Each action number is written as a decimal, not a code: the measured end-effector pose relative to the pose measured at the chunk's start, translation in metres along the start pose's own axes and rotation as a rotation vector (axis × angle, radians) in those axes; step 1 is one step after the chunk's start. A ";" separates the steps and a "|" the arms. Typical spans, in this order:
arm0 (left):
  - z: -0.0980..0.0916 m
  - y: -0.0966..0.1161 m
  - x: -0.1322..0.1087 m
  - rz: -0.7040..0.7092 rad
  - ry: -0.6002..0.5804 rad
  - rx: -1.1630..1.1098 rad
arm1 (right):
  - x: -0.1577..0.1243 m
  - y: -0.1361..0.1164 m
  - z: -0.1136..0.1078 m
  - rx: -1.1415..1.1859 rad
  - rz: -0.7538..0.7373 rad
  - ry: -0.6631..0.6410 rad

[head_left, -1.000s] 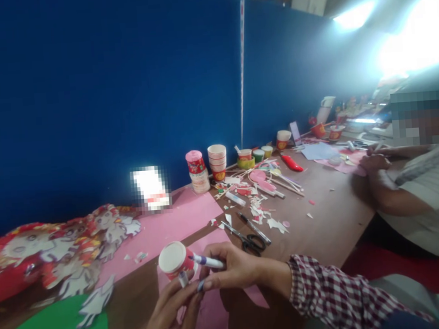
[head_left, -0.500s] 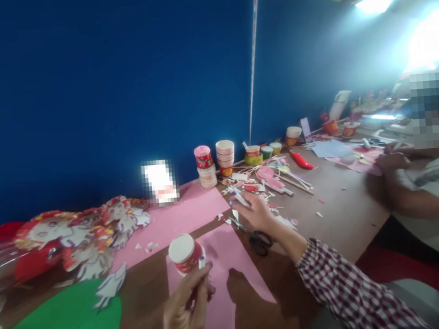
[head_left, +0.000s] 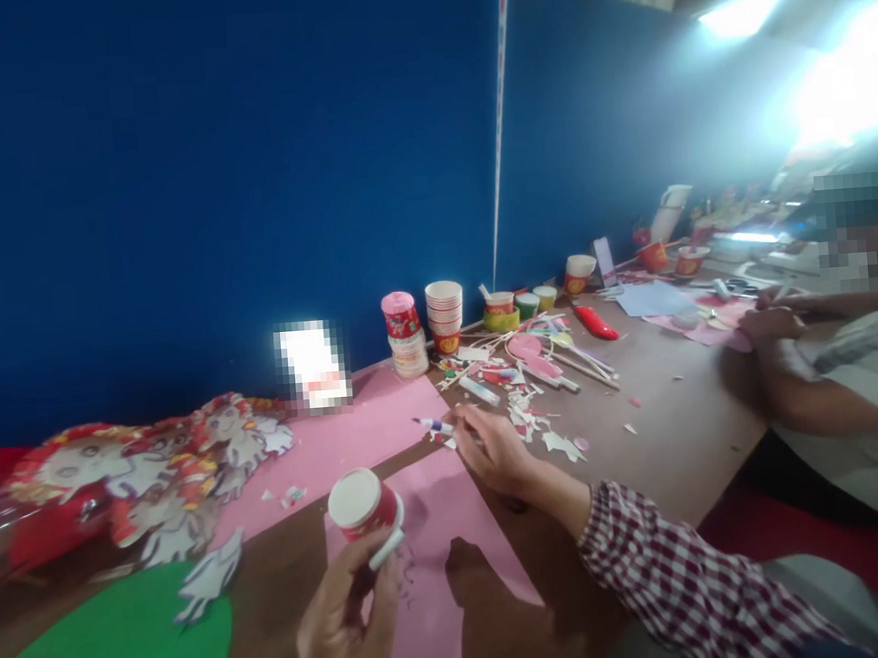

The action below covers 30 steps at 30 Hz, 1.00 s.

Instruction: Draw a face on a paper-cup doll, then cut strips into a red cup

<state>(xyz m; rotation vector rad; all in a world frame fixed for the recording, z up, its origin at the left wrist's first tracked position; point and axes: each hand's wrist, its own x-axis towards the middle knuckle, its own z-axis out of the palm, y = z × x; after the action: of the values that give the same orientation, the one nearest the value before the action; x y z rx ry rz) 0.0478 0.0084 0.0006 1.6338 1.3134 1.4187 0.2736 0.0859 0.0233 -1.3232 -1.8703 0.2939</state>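
Observation:
My left hand [head_left: 349,611] is closed in a pinch on a small curved white piece [head_left: 388,549] just in front of a red paper cup [head_left: 359,505] with a white top. I cannot make out exactly what that piece is. The cup stands on a pink sheet [head_left: 423,531], which carries dark pen strokes beside my fingers. My right hand [head_left: 492,448] grips a white marker [head_left: 437,425], its dark purple tip pointing left above the table. White paper scraps [head_left: 527,413] lie just past the right hand.
Cut-out paper figures [head_left: 228,439] and a green sheet [head_left: 115,642] lie on the left. Stacked paper cups [head_left: 445,318], a lit phone [head_left: 312,366] and a red cutter-like tool [head_left: 596,321] are along the blue wall. Another person's hands [head_left: 773,321] work at right.
My right hand has drawn back toward me from the scrap pile with the marker, now turned tip-left. The white piece in my left hand shows more fully. The view has shifted slightly.

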 end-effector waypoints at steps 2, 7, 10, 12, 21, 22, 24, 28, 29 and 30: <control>-0.003 0.001 0.002 -0.029 0.062 0.013 | -0.009 -0.011 0.006 0.044 -0.081 -0.053; -0.002 0.000 0.008 -0.185 0.093 -0.175 | -0.019 -0.016 0.015 0.207 -0.320 -0.086; -0.001 -0.001 0.011 -0.230 0.094 -0.349 | -0.019 -0.014 0.017 0.267 -0.401 -0.056; -0.001 0.000 0.011 -0.258 0.088 -0.426 | -0.018 -0.012 0.016 0.278 -0.420 -0.039; -0.003 0.004 0.008 -0.241 0.038 -0.402 | -0.018 -0.012 0.016 0.244 -0.456 -0.072; -0.003 0.004 0.008 -0.237 0.040 -0.385 | -0.018 -0.012 0.016 0.243 -0.463 -0.078; -0.002 0.004 0.008 -0.233 0.045 -0.353 | -0.018 -0.013 0.016 0.243 -0.471 -0.075; -0.002 0.004 0.009 -0.236 0.048 -0.321 | -0.018 -0.014 0.015 0.239 -0.472 -0.088; -0.002 0.004 0.008 -0.236 0.046 -0.315 | -0.018 -0.014 0.015 0.237 -0.468 -0.096; -0.002 0.004 0.008 -0.235 0.043 -0.306 | -0.018 -0.014 0.015 0.236 -0.466 -0.099</control>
<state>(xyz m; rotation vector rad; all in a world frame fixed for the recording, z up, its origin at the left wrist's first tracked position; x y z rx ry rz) 0.0463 0.0146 0.0075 1.2147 1.1986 1.4344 0.2554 0.0679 0.0134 -0.7005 -2.0892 0.3257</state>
